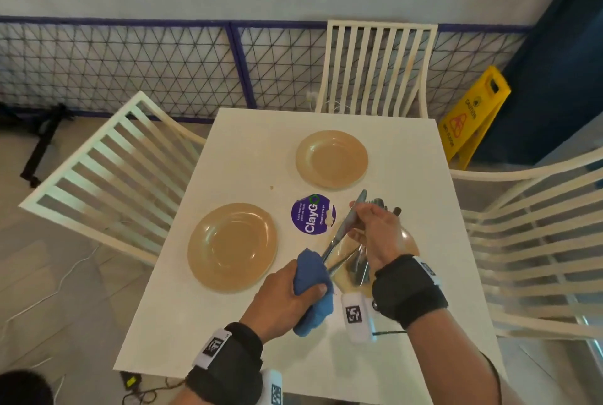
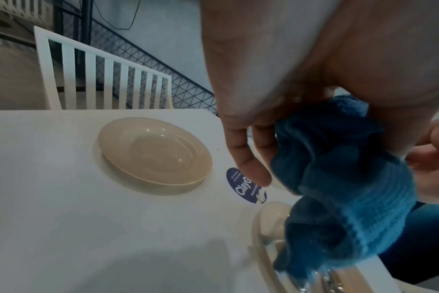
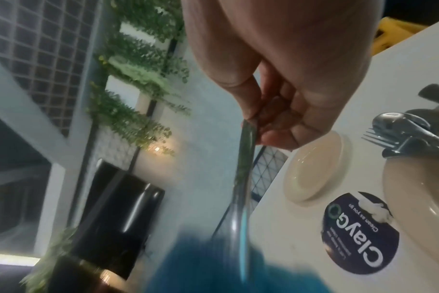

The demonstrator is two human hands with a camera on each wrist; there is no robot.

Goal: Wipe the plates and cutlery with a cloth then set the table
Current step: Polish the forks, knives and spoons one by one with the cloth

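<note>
My left hand [image 1: 293, 290] grips a bunched blue cloth [image 1: 311, 277] [image 2: 338, 198] [image 3: 208, 271] just above the white table [image 1: 228, 323]. My right hand [image 1: 368, 228] [image 3: 271, 119] pinches the handle of a table knife [image 1: 346, 225] [image 3: 243, 188], whose blade end runs down into the cloth. Under my right hand a tan plate [image 1: 411, 243] [image 3: 419, 208] holds several more pieces of cutlery [image 1: 360, 269] [image 3: 401, 128]. Two other tan plates are bare: one at the near left [image 1: 232, 246] [image 2: 154, 153], one farther back [image 1: 332, 158] [image 3: 316, 168].
A round purple ClayGo sticker [image 1: 312, 214] [image 2: 246, 186] [image 3: 359, 236] lies between the plates. White slatted chairs stand at the left [image 1: 107, 176], far [image 1: 377, 68] and right [image 1: 535, 241] sides of the table. A yellow wet-floor sign [image 1: 473, 114] stands beyond the far right corner.
</note>
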